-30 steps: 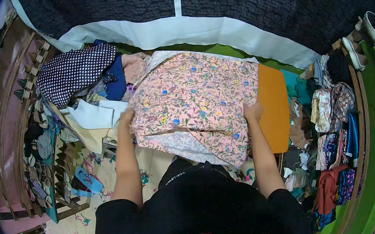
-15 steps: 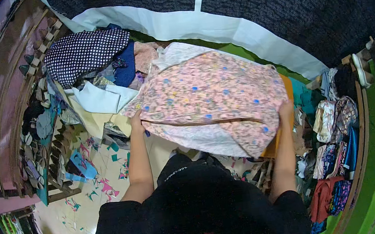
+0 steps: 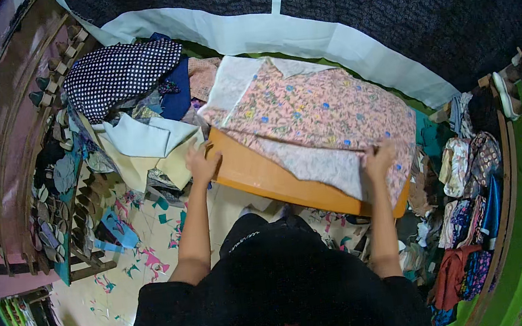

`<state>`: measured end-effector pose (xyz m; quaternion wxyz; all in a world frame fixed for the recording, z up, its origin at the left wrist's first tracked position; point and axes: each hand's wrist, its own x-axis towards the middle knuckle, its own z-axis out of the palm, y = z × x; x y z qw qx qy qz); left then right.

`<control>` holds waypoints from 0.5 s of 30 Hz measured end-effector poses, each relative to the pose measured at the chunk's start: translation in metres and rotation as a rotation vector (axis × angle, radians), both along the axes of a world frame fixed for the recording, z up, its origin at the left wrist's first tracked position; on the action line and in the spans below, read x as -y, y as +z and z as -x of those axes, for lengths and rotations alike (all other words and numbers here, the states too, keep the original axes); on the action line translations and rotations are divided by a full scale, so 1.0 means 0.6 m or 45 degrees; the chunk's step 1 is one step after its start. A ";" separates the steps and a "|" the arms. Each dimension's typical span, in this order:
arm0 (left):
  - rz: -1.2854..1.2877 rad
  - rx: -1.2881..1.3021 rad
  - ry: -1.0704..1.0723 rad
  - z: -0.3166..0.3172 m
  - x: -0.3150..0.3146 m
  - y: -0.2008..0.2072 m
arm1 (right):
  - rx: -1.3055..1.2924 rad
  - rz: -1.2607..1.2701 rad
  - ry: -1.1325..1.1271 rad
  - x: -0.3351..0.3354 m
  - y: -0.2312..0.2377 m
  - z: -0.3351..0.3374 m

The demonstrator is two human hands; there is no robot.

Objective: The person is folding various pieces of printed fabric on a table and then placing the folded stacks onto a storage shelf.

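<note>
A pink fabric with a floral print (image 3: 326, 112) lies spread over an orange-brown tabletop (image 3: 262, 169), its near edge folded back to show a pale underside. My left hand (image 3: 202, 162) is open beside the tabletop's left edge, fingers apart and off the fabric. Toward the right end, my right hand (image 3: 378, 161) has its fingers curled on the fabric's near edge, apparently gripping it; slight blur softens the fingertips. The near strip of tabletop shows bare between my hands.
A heap of cloth with a black-and-white dotted piece (image 3: 120, 76) and a white folded piece (image 3: 137, 138) stands at the left. Folded clothes (image 3: 457, 223) line the right side. Shoe racks (image 3: 78, 211) stand left, and colourful scraps (image 3: 152, 261) litter the floor.
The floral fabric has come down and shifted away and right, uncovering the near tabletop. My left hand has let go of it. My right hand has moved left and slightly nearer.
</note>
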<state>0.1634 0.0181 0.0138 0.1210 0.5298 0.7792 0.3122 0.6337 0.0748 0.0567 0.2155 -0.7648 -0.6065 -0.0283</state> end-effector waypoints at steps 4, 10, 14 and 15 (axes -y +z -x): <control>-0.140 -0.120 -0.443 -0.045 -0.071 -0.012 | -0.044 0.418 0.008 0.064 -0.058 0.062; -0.038 -0.314 -1.072 -0.251 -0.216 0.040 | -0.017 0.587 -0.047 0.113 -0.087 0.056; 0.206 -0.500 -1.209 -0.311 -0.231 0.051 | -0.053 0.465 0.069 0.168 -0.099 0.050; 0.159 -0.421 -1.174 -0.313 -0.231 0.036 | -0.060 0.489 0.038 0.179 -0.098 0.053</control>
